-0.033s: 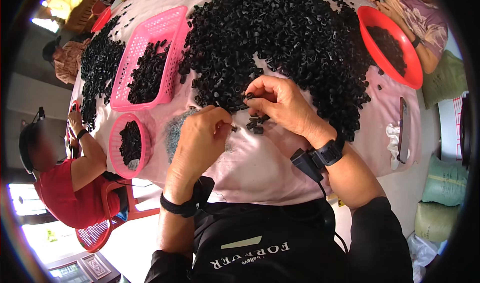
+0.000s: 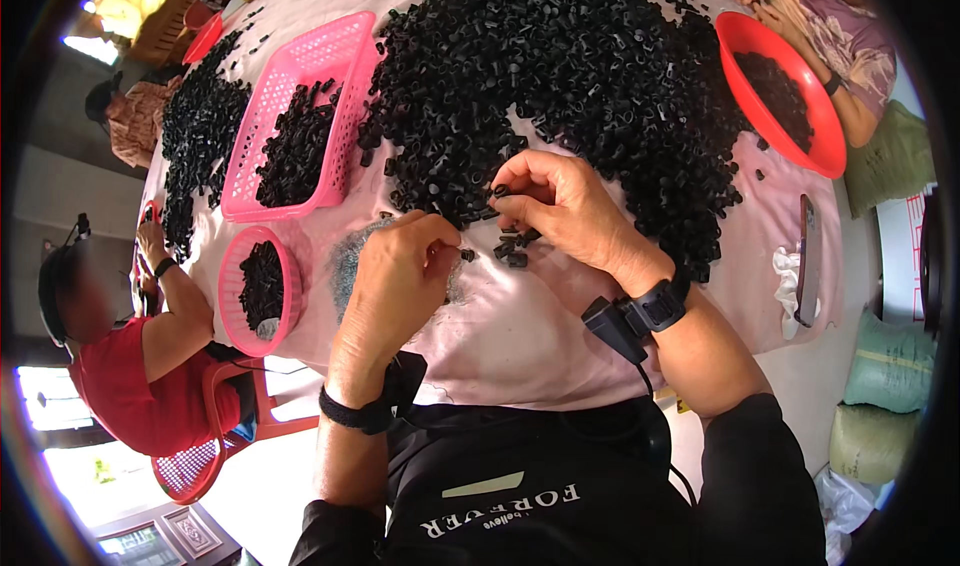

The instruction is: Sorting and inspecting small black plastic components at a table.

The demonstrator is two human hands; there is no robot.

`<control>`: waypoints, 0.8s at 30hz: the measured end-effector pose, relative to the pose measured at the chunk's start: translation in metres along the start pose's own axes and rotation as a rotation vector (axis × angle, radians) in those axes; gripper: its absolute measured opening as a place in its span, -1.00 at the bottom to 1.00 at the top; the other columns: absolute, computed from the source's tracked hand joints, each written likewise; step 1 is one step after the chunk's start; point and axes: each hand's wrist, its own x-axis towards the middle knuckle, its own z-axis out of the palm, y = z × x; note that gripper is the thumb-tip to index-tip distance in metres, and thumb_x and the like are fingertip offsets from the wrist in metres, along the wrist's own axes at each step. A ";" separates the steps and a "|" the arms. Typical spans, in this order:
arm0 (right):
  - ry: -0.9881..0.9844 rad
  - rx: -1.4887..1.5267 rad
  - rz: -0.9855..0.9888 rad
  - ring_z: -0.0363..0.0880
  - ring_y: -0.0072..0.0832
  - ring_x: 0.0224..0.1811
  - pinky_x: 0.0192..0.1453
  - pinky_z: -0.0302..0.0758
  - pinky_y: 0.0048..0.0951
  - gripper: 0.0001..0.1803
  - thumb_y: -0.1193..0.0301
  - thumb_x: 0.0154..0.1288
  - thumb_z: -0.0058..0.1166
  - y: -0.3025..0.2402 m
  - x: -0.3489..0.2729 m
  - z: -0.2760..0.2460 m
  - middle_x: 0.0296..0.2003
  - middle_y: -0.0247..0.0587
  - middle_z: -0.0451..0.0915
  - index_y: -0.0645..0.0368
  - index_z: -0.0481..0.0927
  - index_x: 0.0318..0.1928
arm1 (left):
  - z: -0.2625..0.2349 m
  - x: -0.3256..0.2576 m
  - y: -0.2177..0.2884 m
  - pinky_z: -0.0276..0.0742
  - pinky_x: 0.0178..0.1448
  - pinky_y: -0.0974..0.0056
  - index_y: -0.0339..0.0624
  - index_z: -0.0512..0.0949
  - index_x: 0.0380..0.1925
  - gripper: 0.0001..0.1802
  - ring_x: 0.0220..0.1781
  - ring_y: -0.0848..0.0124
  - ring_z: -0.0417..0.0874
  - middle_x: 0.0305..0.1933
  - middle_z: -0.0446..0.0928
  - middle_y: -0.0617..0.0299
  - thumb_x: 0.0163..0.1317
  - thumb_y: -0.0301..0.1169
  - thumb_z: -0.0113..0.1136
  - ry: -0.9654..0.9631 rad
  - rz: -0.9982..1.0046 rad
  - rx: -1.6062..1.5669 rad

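Note:
My right hand (image 2: 570,206) pinches a small black ring-like part (image 2: 500,192) between thumb and forefinger, just above the pink cloth. My left hand (image 2: 400,266) is closed, its fingers curled in. Beside its fingertips is a tiny dark piece (image 2: 467,255); whether they grip it I cannot tell. Under my right fingers lie several loose black parts (image 2: 514,251). A big heap of similar black parts (image 2: 560,66) spreads beyond both hands. Partly behind my left hand is a patch of fine grey scraps (image 2: 348,266).
To the left stand a pink rectangular basket (image 2: 232,194) and a round pink basket (image 2: 228,296), both holding black parts. A red basin (image 2: 828,156) is at the right, near another person's arm. A dark flat long object (image 2: 806,261) lies at the right edge. A person in red sits left.
My left hand has shifted very slightly left, and the tiny dark piece beside its fingertips shows more plainly. My right hand keeps its place and its pinch.

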 end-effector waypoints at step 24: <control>-0.085 -0.234 -0.061 0.75 -0.20 -0.25 -0.11 0.61 -0.25 -0.86 0.52 0.34 0.22 -0.004 -0.006 0.007 -0.31 -0.02 0.74 0.26 0.56 -0.14 | 0.019 -0.008 0.007 0.61 -0.16 0.03 -0.25 0.68 -0.30 -0.86 -0.24 0.00 0.71 -0.31 0.61 0.04 0.09 -0.56 0.33 0.008 -0.002 0.222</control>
